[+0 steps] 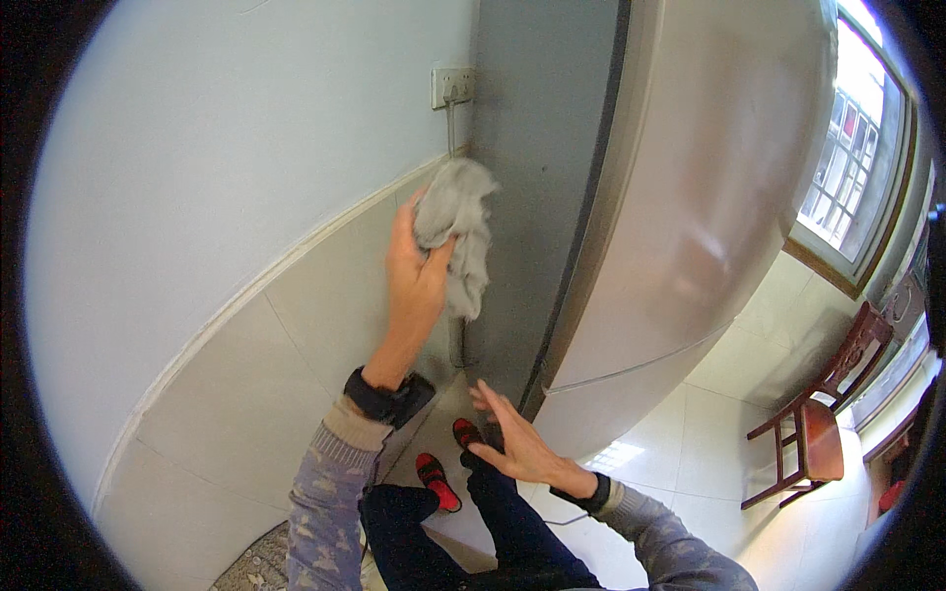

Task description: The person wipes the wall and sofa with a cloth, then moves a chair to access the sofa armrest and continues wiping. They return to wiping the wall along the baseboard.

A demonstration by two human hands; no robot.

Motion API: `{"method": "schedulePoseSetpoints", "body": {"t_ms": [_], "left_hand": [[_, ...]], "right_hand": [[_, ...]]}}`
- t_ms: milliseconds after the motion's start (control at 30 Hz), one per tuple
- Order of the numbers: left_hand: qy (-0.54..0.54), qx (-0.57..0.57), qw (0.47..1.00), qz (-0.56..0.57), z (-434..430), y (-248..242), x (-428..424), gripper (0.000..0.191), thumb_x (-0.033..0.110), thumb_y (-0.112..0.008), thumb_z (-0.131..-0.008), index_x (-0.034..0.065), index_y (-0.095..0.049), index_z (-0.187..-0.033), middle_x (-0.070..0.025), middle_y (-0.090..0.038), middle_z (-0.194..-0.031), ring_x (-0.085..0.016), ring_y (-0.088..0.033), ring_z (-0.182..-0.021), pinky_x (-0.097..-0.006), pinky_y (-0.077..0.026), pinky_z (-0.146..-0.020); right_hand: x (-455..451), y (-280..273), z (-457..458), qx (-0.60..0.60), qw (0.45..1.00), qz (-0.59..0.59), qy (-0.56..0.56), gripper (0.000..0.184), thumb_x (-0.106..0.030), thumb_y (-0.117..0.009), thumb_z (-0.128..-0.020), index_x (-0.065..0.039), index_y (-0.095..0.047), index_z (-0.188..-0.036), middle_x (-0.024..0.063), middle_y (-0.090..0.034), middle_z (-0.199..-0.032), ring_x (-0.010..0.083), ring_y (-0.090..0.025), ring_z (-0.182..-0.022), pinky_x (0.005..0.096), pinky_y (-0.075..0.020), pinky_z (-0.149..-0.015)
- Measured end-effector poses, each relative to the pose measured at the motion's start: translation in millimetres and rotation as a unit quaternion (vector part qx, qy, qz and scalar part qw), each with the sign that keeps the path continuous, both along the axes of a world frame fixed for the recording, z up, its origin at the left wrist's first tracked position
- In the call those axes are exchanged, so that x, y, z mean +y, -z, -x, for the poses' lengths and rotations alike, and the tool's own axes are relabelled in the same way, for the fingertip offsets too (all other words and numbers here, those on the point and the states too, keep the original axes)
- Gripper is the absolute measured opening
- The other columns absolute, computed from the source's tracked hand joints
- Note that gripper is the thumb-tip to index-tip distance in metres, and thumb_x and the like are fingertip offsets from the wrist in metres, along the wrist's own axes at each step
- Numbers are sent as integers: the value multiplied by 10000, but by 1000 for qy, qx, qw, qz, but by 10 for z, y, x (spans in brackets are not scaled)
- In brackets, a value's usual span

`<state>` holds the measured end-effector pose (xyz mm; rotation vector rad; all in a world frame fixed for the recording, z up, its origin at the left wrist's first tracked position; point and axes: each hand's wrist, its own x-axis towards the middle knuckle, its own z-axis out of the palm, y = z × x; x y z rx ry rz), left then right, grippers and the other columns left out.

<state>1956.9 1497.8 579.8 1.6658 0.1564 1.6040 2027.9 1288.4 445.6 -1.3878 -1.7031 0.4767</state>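
Note:
My left hand [421, 266] is raised and grips a crumpled light grey cloth [462, 221] between thumb and fingers. The cloth hangs beside the grey side panel [543, 170] of a refrigerator, just below a white wall socket [452, 87] with a plug and cord in it. Whether the cloth touches the panel or the wall, I cannot tell. Lower down, my right hand [517, 443] holds nothing, its fingers apart and slightly blurred, near the lower front edge of the refrigerator. The glossy front [687, 185] of the refrigerator curves away to the right.
A tiled lower wall [244, 369] with a raised trim runs along the left. A wooden chair [820, 439] stands at the right under a barred window [846, 162]. My feet in red and black footwear [437, 480] are on the tiled floor; a patterned mat [259, 565] lies at lower left.

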Motion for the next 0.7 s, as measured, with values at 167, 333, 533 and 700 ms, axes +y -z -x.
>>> {"method": "schedulePoseSetpoints", "body": {"t_ms": [167,333,533,700], "left_hand": [[-172,84,977,-97,-828,-508,-72,479,41,-592,-842,-23,-470,-1300,-203,-525,-1252,-376,-518,-1191,-424,-426,-1004],[-100,176,967,-156,-954,-373,22,375,57,-577,-830,-7,-504,-1193,-211,-508,-1172,-417,-511,-1115,-463,-439,-930],[-98,204,968,104,-183,411,636,400,167,-609,-862,-1,-550,-1221,-207,-605,-1167,-367,-569,-1135,-396,-435,-972],[-60,155,973,159,551,755,594,449,165,-632,-868,-41,-516,-1250,-169,-612,-1171,-266,-599,-1038,-349,-467,-895]], "right_hand": [[-346,95,-289,35,999,22,18,782,-105,-659,-891,-6,-198,-1514,252,-419,-1359,355,-496,-1219,409,-445,-993],[-368,223,-325,21,998,52,21,608,-105,-636,-902,-34,-366,-1442,211,-472,-1309,349,-521,-1186,400,-453,-983],[-282,639,-30,-59,981,109,-149,423,-218,-568,-959,-47,-492,-1338,196,-520,-1295,375,-496,-1222,436,-423,-1028],[-211,793,69,-75,971,123,-193,377,-217,-559,-977,-50,-506,-1311,180,-514,-1301,348,-533,-1192,421,-463,-991]]}}
